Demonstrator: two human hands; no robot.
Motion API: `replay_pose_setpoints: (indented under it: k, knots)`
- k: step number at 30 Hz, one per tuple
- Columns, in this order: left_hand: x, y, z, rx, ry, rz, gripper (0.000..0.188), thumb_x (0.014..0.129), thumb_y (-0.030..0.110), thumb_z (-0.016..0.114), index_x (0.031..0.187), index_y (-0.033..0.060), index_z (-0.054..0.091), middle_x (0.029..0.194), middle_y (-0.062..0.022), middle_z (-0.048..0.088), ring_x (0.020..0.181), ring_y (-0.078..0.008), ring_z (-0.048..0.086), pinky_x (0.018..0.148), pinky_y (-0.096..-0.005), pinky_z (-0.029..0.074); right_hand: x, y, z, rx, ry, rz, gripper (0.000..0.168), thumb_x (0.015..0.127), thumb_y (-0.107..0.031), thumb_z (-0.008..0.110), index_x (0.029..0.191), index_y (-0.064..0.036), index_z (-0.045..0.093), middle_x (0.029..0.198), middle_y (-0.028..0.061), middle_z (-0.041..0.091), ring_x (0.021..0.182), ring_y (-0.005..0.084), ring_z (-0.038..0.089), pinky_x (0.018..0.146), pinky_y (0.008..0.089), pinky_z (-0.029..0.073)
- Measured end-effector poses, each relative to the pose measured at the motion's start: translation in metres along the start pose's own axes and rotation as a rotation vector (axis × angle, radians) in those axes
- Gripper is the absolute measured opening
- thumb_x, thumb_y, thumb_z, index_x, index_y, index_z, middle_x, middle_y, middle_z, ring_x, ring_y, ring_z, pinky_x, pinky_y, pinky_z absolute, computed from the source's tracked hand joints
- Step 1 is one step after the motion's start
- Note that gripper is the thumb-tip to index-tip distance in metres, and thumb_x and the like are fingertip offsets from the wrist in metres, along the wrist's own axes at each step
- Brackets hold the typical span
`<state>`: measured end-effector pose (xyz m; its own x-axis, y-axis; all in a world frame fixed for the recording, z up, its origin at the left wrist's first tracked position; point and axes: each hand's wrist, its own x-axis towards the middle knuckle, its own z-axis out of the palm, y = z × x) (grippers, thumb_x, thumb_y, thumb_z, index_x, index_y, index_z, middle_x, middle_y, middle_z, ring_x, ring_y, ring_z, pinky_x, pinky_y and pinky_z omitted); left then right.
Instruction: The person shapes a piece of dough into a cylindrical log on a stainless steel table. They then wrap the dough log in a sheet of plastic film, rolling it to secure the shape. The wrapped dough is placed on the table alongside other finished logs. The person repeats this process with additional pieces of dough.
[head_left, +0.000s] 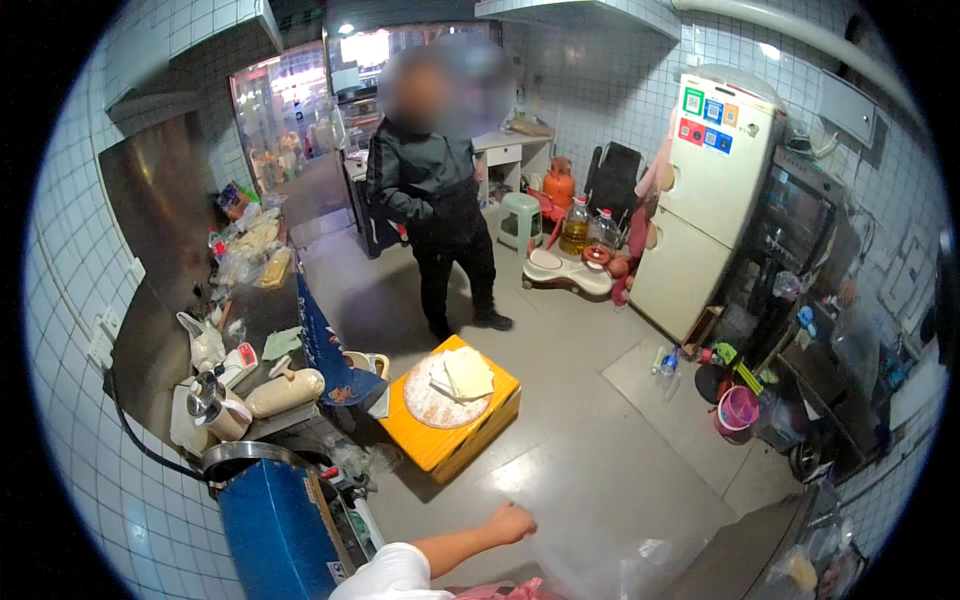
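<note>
My left hand (511, 523) is held out over the tiled floor with its fingers curled in; whether it grips anything does not show clearly. Thin clear plastic (637, 555) lies or hangs to its right. My right hand is out of view. Before me stands a yellow wooden box or stool (442, 461). On top of it rests a round, flour-dusted board (442, 412), bearing a small stack of pale flat dough sheets (470, 373).
A person in dark clothes (427, 180) stands beyond the yellow box. On the left are a blue machine (274, 525) and a cluttered counter (262, 311). A refrigerator (701, 202), a pink bucket (737, 409), oil bottles (575, 229) and an orange gas cylinder (559, 180) stand farther right.
</note>
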<state>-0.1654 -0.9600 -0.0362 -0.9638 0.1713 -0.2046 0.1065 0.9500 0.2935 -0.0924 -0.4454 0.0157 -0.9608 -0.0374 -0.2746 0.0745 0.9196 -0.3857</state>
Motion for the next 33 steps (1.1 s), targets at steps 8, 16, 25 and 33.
replay_pose_setpoints:
  k: [8, 16, 25, 33]
  knots:
    - [0.068, 0.04, -0.089, -0.091, 0.356, 0.074, 0.02, 0.088, 0.008, 0.062, 0.093, 0.0239, 0.073, 0.092, -0.001, 0.07, 0.101, -0.0251, 0.065, 0.101, -0.0522, 0.041, 0.007, -0.016, -0.038, 0.056, 0.306, 0.047, 0.019, 0.094, -0.018, 0.062, 0.107, -0.006, 0.067, 0.105, 0.0248, 0.07, 0.096, 0.0462, 0.064, 0.086, 0.0525, 0.05]
    - [0.067, 0.086, -0.074, -0.102, 0.422, 0.153, 0.018, 0.087, 0.009, 0.064, 0.091, 0.024, 0.072, 0.093, 0.0016, 0.069, 0.101, -0.0238, 0.065, 0.102, -0.0535, 0.04, -0.032, 0.051, -0.008, 0.069, 0.42, 0.075, 0.021, 0.087, -0.014, 0.072, 0.104, -0.002, 0.068, 0.1, 0.0232, 0.071, 0.093, 0.0423, 0.066, 0.085, 0.0502, 0.051]
    - [0.039, 0.097, -0.071, -0.07, 0.382, 0.085, 0.02, 0.087, 0.008, 0.065, 0.094, 0.0248, 0.074, 0.097, 0.0009, 0.071, 0.107, -0.0236, 0.064, 0.105, -0.0565, 0.039, -0.05, 0.046, -0.016, 0.102, 0.401, 0.1, 0.025, 0.085, -0.011, 0.075, 0.108, -0.003, 0.069, 0.1, 0.0208, 0.072, 0.094, 0.0378, 0.066, 0.088, 0.0454, 0.052]
    - [0.004, 0.074, -0.082, -0.079, 0.361, -0.046, 0.023, 0.085, 0.01, 0.07, 0.101, 0.0259, 0.074, 0.101, 0.001, 0.07, 0.109, -0.024, 0.064, 0.108, -0.0583, 0.037, -0.027, 0.021, -0.025, 0.213, 0.312, 0.097, 0.021, 0.084, -0.009, 0.073, 0.104, -0.003, 0.068, 0.098, 0.0173, 0.071, 0.092, 0.034, 0.065, 0.088, 0.0433, 0.052]
